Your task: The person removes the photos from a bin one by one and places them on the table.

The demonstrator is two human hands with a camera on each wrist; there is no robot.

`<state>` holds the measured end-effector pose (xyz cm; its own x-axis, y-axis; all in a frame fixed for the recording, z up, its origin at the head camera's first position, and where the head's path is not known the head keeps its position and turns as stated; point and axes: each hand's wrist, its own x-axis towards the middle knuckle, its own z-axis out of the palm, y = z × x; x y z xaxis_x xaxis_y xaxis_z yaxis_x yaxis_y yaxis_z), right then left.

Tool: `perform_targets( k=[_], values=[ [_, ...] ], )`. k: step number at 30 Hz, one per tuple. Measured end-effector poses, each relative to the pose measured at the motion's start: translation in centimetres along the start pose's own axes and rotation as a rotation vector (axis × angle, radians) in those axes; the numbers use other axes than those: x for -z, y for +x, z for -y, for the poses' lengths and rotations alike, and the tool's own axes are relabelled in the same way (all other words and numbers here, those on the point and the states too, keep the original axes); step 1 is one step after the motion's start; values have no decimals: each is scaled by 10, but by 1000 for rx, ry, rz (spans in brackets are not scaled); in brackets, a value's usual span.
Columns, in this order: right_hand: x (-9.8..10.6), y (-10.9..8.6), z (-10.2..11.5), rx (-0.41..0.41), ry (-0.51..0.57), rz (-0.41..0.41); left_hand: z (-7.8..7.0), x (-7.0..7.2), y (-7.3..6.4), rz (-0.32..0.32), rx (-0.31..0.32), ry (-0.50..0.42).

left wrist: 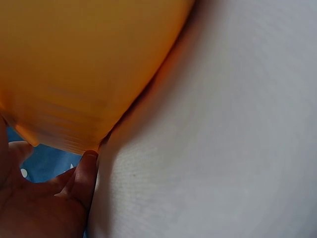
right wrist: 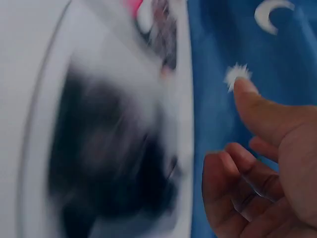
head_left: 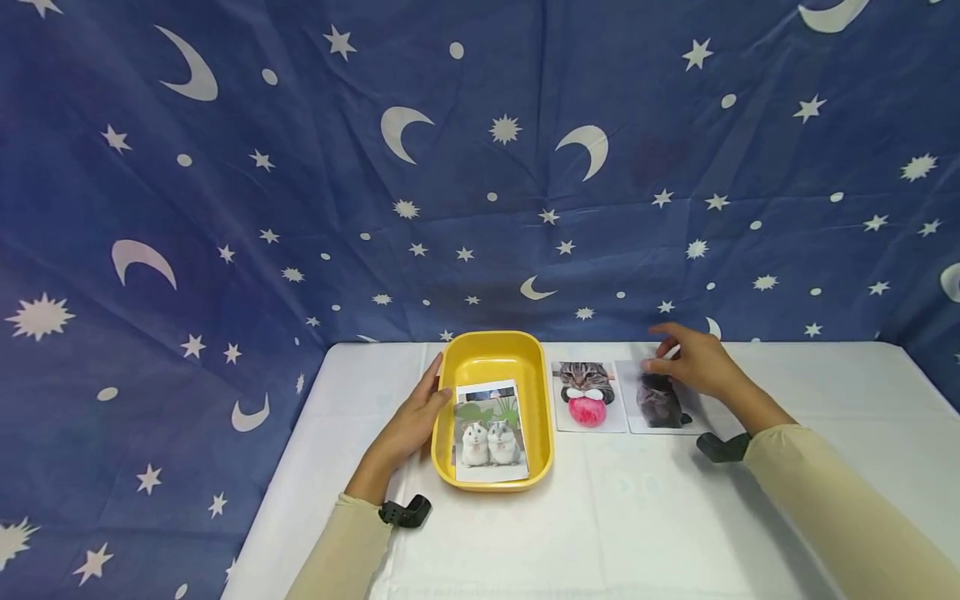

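A yellow tray (head_left: 546,392) stands on the white table, holding a small pile of photo cards (head_left: 491,442); the top one shows two hamsters. My left hand (head_left: 408,421) grips the tray's left side, thumb at the rim and other fingers along the outer wall, with fingertips low on the wall in the left wrist view. To the right of the tray lies a card with a tabby cat and a pink pompom (head_left: 587,398). Beside it is a dark grey cat card (head_left: 660,408). My right hand (head_left: 697,362) hovers over that card's upper part, thumb and fingers apart with nothing between them.
White cloth (head_left: 600,533) covers the table. A blue curtain (head_left: 465,208) with white moons and stars hangs right behind the back edge and along the left side. Each wrist wears a black strap mount (head_left: 405,512).
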<state>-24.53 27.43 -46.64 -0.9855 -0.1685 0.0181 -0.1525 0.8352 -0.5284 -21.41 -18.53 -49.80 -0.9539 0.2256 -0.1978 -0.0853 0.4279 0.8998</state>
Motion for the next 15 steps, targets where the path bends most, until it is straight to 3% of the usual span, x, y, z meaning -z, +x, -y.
perform_targets(
  k=[10,15],
  values=[
    [-6,39,103,55,300,164,0,1,-1,11,-21,-22],
    [-23,52,150,203,329,220,0,0,1,-3,-17,-3]
  ],
)
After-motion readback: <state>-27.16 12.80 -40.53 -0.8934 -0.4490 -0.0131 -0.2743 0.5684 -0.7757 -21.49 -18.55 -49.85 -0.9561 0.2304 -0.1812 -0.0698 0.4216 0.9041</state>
